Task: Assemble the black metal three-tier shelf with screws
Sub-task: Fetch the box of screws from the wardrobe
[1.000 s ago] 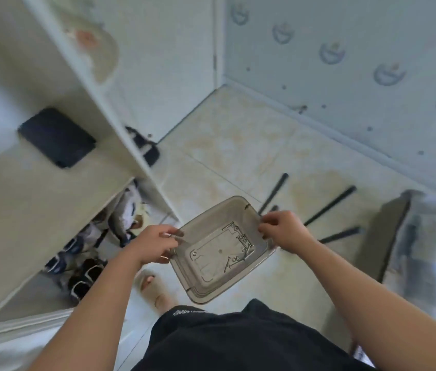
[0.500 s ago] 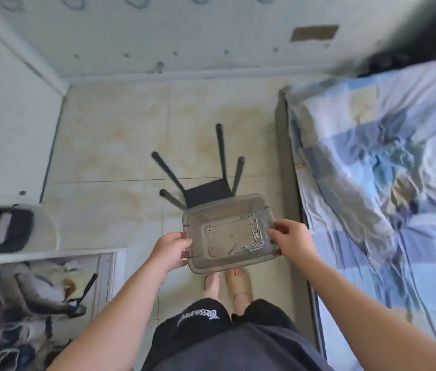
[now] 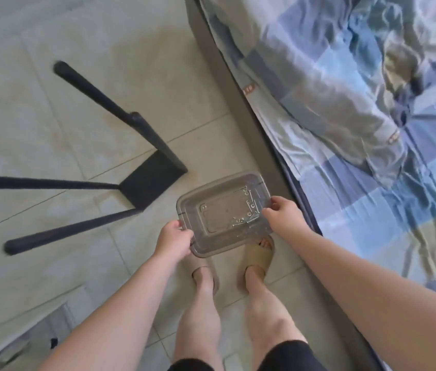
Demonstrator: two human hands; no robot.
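While the fingers of the left hand (image 3: pixel 175 241) curl round the near-left corner of a clear plastic tray (image 3: pixel 194 200) and those of the right hand (image 3: pixel 283 214) pinch its right rim, loose screws (image 3: pixel 241 222) lie inside toward the right. Just beyond, the black shelf panel (image 3: pixel 152 178) with posts sits on the tiled floor (image 3: pixel 104 49), beside the bed (image 3: pixel 345 103).

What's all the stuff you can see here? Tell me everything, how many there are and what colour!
Tray: one, clear greyish plastic, held in both hands above the feet.
Screws: several, silver, loose inside the tray's right end.
Shelf frame: one, black, on the floor left of the tray.
Bed: one, blue checked sheet, right side.
Floor: beige tiles.
Slippers: two, tan, on the feet.
Left hand: grips the tray's near left corner.
Right hand: grips the tray's right edge.
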